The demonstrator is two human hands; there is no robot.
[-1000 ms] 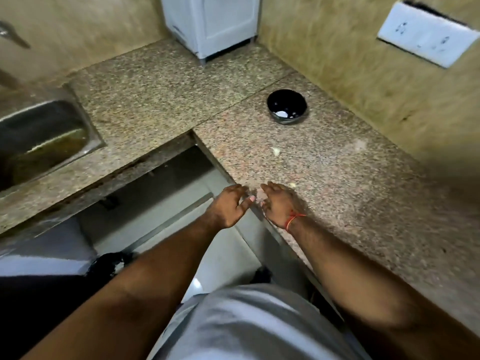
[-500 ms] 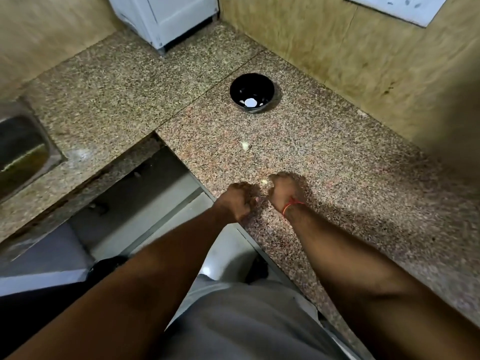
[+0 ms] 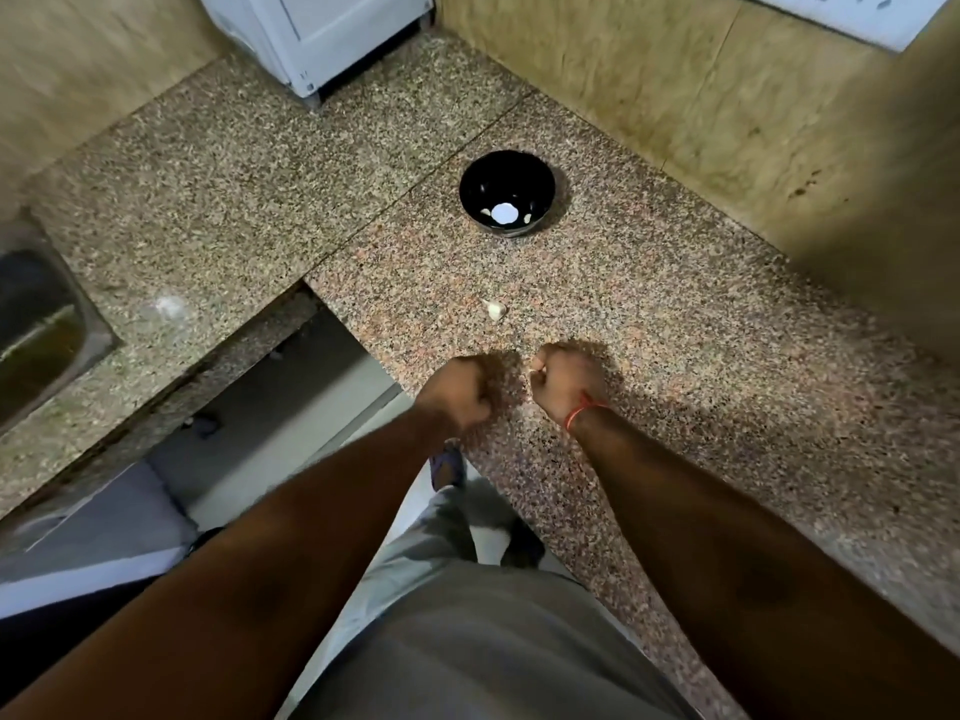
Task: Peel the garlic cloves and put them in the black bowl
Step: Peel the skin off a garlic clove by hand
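Looking down from head height, the view takes in a speckled granite counter (image 3: 649, 324) that turns a corner, with both of a person's bare forearms reaching forward over its near edge. The left hand (image 3: 460, 389) is curled into a loose fist just above the counter edge; whether anything sits inside it cannot be told, as the hand is blurred. The right hand (image 3: 566, 379) is also curled, close beside the left but not touching it, and a small pale bit, seemingly a garlic clove (image 3: 537, 363), shows at its fingertips. A thin red thread (image 3: 582, 407) circles the right wrist.

Farther out on the counter, between the hands and the bowl, lies a single unpeeled garlic clove (image 3: 493, 309), pale with a pointed tip, apart from both hands. Beyond it stands the black bowl (image 3: 506, 192), upright, well away from the hands and near the back wall. Inside the bowl a bright white spot shines at the bottom, with a few small pale pieces beside it that look like peeled cloves.

At the far left a steel sink (image 3: 41, 324) is set into the counter. A white appliance (image 3: 317, 33) stands at the back corner. Tan tiled walls (image 3: 675, 96) rise behind the counter. The person's grey clothing (image 3: 467, 641) fills the bottom of the view.
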